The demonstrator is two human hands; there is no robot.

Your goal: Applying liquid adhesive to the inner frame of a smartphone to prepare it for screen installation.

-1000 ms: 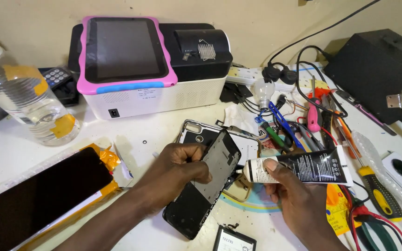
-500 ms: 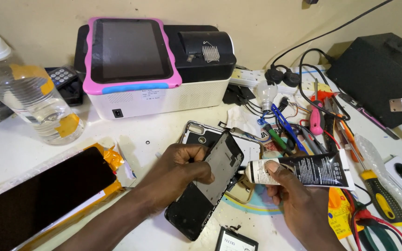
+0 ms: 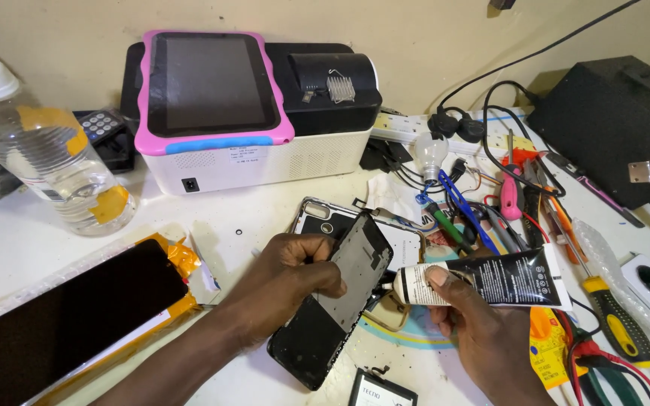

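Left hand [image 3: 289, 277] grips the tilted phone screen [image 3: 332, 301]; right hand [image 3: 468, 331] pinches the black glue tube [image 3: 490, 280] just beside it

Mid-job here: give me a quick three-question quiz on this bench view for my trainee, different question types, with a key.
1. True or false: the left hand holds the phone screen panel tilted up off the white table.
2. Multiple choice: what does the right hand hold? A) the black glue tube B) a yellow-handled screwdriver C) a light bulb
3. Fill in: the tablet in the pink case rests on top of the ____.

Key
1. True
2. A; its nozzle points at the panel's right edge
3. white box-shaped machine
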